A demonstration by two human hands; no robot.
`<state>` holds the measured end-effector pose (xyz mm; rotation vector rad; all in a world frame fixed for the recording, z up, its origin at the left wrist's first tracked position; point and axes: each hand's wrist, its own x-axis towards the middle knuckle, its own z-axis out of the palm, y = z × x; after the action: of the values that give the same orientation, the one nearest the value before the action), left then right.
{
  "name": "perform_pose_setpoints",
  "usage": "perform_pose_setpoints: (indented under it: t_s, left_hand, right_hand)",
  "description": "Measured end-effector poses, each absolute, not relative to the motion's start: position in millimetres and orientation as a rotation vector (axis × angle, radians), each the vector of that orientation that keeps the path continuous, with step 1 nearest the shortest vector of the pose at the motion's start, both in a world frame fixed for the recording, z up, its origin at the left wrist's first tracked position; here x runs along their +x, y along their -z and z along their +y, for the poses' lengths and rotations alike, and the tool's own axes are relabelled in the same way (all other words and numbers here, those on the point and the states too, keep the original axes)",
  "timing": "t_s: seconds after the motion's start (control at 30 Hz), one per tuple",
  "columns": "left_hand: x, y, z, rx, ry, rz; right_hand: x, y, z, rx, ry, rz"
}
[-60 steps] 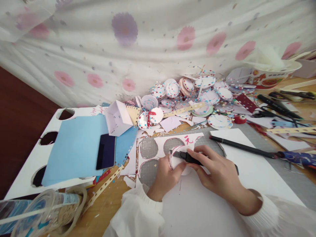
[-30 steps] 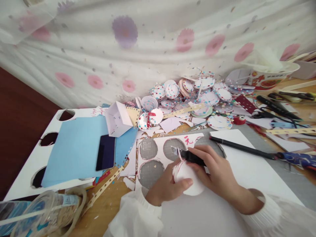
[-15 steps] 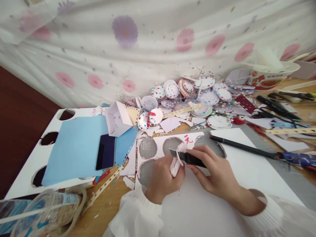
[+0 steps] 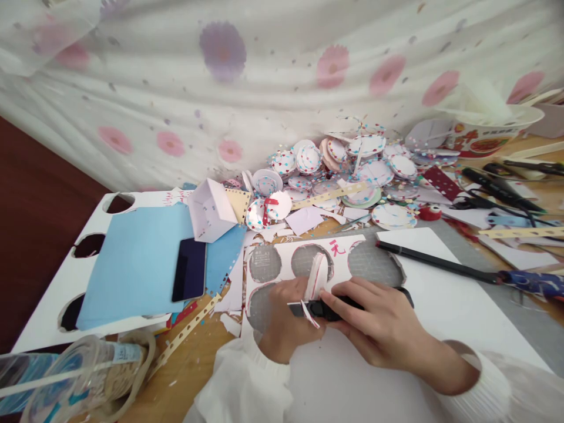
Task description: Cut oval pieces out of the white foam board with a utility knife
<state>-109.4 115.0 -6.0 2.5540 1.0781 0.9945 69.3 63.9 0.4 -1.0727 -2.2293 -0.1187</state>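
Observation:
My left hand (image 4: 291,320) grips a white foam board disc (image 4: 318,275) on edge, its rim facing up and marked with a thin red line. In my right hand (image 4: 374,323) is a black utility knife (image 4: 335,308), its blade pointing left across the disc's near edge. A thin white shaving (image 4: 310,315) curls up at the blade. Part of the disc is hidden by my left fingers. Both hands are over a white foam board (image 4: 282,252) with several round holes and a red handwritten mark.
Behind lies a heap of confetti-covered white discs (image 4: 308,160). A phone (image 4: 189,270) rests on blue sheets (image 4: 132,264) at left, near an open white paper box (image 4: 210,211). A long black stick (image 4: 440,264) lies right. Clear plastic cups (image 4: 83,376) are at front left.
The knife has moved down and toward me along the disc's rim, with my right hand. More of the disc's upper rim now shows, and the shaving sits lower.

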Motion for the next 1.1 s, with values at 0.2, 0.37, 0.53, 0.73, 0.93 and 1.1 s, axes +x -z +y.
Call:
perform_pose_setpoints:
  t_s: [0.2,0.37,0.53,0.73,0.93,1.1]
  left_hand:
    - [-109.7,-1.5,111.0,2.512,-0.989,1.199]
    - [-108.7,-1.1,110.7,2.498,-1.001,1.197]
    - [-109.0,1.2,113.2,2.512,-0.988,1.134]
    - [-109.0,3.3,113.8,2.486,-0.993,1.152]
    - [-109.2,1.7,113.4,2.406,-0.968,1.179]
    - [-109.7,2.7,113.8,2.394,-1.016,1.122]
  right_hand:
    - [87.9,2.4,73.7,-1.296,0.190,-1.958]
    - [85.4,-0.4,71.8,-1.188,0.069,-2.014]
    - [70.3,-0.8,63.2,-1.079,-0.007,-2.176]
    - [75.3,1.9,64.5,-1.114,0.036,-2.157]
    - [79.0,2.8,67.7,-1.137,0.072,-2.132]
    - [80.9,1.2,68.4,-1.125,0.122,-2.119]
